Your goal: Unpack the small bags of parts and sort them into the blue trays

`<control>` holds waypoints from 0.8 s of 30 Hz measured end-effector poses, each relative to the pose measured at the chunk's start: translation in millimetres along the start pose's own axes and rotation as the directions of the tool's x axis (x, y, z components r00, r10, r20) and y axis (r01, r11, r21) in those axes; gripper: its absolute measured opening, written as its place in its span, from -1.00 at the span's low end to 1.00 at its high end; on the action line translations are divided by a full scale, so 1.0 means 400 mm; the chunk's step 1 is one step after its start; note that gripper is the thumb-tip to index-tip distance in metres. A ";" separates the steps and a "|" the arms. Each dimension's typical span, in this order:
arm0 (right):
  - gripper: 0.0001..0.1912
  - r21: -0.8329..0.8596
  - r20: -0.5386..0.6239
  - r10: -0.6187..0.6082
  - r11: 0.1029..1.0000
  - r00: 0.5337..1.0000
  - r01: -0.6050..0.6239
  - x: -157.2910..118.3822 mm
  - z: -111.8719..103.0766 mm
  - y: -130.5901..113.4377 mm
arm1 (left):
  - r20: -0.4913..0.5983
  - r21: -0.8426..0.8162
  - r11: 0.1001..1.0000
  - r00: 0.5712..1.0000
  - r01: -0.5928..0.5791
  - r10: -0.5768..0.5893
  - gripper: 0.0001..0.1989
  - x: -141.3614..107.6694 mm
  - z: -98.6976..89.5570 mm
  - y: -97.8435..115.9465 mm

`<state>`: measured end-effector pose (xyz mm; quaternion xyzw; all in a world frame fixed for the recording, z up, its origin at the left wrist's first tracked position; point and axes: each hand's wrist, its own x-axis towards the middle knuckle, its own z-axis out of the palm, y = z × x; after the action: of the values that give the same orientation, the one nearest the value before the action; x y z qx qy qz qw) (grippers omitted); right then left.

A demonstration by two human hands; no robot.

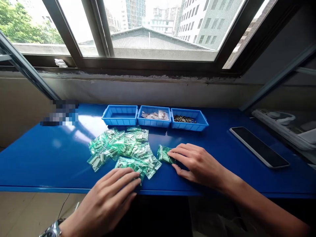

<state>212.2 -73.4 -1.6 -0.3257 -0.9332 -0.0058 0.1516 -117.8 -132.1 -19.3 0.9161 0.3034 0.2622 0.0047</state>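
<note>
Green-and-clear plastic bags of small pale parts lie in a loose, overlapping pile (pixel 123 148) on a glossy blue bench (pixel 49 158), in front of a window. The person's two bare hands reach in from the bottom of the view. The left hand (pixel 108 197), with a metal wristwatch (pixel 53 229) on its wrist, lies palm down, its fingers together and slightly curved over the near edge of the pile. This left grip is not clamped: the fingers lie flat across a green bag (pixel 128 163) rather than pinching it.

The right hand (pixel 197 164) reaches in from the lower right, wrist low and fingers pointing left. Its fingertips meet the right edge of a single green bag (pixel 164 154), which lies just apart from the pile, and the thumb sits below them. The right grip is slightly apart around that edge, though whether it pinches the bag cannot be told. Light fingertip contact seems the better way to handle such thin, slippery plastic, since it can move one bag without dragging its neighbours.

Beyond the pile stand three blue plastic trays in a row. The middle tray (pixel 154 123) holds clear bags (pixel 155 115), and the right tray (pixel 190 126) holds small dark-and-brass pins (pixel 184 119); a third tray (pixel 119 121) sits at the left. A black-screened smartphone (pixel 259 147) lies on the bench to the right.
</note>
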 end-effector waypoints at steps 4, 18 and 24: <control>-0.70 -0.045 -0.057 -0.020 0.999 0.998 0.017 -0.004 0.017 0.023 | 0.007 0.019 1.000 1.000 0.014 -0.015 -0.69 -0.008 0.005 -0.041; -0.69 0.784 0.013 0.460 0.547 0.888 -0.295 0.165 -0.011 0.100 | -0.122 -0.344 0.884 0.918 0.316 -0.376 -0.73 0.291 -0.010 -0.149; -0.68 0.888 -0.025 0.476 0.414 0.879 -0.198 0.229 0.003 0.133 | 0.049 -0.669 0.630 0.869 0.395 -0.493 -0.76 0.374 0.029 -0.221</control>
<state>176.2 24.0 19.0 -0.3829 -0.6898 0.4491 0.4194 -59.6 25.1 27.2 0.7299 0.4071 0.4052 0.3707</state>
